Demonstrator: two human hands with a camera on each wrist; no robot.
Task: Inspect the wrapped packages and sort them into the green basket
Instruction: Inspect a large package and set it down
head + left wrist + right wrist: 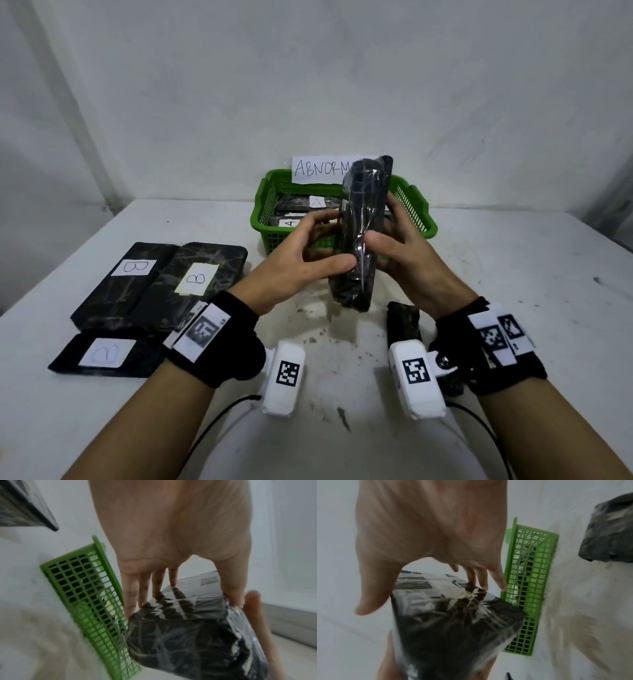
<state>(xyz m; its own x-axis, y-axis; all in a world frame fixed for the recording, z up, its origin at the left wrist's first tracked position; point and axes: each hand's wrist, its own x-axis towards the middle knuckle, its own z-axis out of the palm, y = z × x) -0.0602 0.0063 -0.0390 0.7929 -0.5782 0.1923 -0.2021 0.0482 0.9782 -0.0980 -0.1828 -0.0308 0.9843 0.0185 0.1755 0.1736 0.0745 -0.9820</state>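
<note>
Hands [346, 253] grip glossy, crinkled package [363, 233] — slab-shaped

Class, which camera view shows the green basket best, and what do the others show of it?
The head view: the green basket appears whole, with A-labelled packages inside and its paper sign. The left wrist view and right wrist view show only a blurred mesh wall.

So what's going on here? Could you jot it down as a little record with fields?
held item: black wrapped package, upright, edge toward the camera
left hand: grips its left side
right hand: grips its right side
green basket: behind the hands, holds packages labelled A
sign: reads ABNORM, rest hidden
table: three packages labelled B at left
</note>
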